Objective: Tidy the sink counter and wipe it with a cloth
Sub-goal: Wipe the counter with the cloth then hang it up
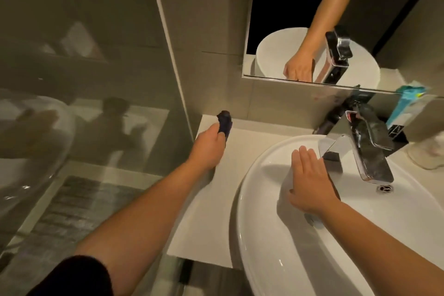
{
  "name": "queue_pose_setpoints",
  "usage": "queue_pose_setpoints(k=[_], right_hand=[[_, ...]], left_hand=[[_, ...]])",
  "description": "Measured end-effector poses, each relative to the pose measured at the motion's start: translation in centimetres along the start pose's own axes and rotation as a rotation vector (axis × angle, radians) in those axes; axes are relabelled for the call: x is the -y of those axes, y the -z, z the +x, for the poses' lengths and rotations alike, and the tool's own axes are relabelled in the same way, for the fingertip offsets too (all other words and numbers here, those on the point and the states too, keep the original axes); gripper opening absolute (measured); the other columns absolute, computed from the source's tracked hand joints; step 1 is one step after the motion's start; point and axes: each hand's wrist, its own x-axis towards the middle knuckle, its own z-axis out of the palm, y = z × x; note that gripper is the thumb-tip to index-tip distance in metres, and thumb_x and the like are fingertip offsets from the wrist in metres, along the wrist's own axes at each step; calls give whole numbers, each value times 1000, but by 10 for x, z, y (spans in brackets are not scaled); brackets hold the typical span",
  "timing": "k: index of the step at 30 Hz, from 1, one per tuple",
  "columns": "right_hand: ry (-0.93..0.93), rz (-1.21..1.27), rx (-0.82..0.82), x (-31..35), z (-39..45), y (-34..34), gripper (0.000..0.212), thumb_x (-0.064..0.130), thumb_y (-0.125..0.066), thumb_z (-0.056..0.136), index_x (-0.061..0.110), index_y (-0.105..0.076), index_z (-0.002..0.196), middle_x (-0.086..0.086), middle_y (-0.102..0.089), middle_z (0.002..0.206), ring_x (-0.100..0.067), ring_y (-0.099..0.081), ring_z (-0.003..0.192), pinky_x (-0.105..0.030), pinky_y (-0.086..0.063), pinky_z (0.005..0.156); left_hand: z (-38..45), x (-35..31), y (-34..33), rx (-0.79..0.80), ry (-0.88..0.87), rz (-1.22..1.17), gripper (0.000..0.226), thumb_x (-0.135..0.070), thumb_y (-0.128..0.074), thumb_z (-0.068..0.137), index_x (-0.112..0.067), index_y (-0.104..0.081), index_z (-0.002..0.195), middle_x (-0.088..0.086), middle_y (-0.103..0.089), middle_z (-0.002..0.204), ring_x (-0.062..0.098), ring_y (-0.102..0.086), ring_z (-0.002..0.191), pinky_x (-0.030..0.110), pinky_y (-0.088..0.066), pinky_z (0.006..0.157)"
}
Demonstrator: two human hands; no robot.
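Observation:
My left hand (207,148) is closed around a small dark blue cloth (224,122), pressing it on the white counter (216,211) near its far left corner by the wall. My right hand (310,179) lies flat with fingers apart on the inner rim of the white oval basin (264,259), just left of the chrome tap (370,149). It holds nothing. The basin stands on top of the counter and covers its right part.
A glass shower screen (96,103) borders the counter on the left. A mirror (312,19) hangs above the back wall. Behind the tap stand a teal and white tube (406,106) and a dark bottle (336,115). A clear glass (427,151) sits at the far right.

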Motion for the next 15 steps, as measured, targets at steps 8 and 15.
queue_pose_setpoints(k=[8,15], right_hand=[[-41,5,-60,1,6,-9,93,38,-51,83,6,5,149,-18,9,159,-38,10,146,-50,5,117],[-10,-23,-135,-6,8,-22,100,33,-72,65,0,-24,146,-24,-23,154,-43,-18,143,-52,-11,115]], left_hand=[[120,-19,-134,603,-820,727,52,-13,-46,97,-17,-32,147,6,-26,158,25,-23,145,42,-20,117],[93,17,-114,635,-898,556,51,-21,-41,100,-17,-29,150,1,-28,158,20,-16,147,42,-12,119]])
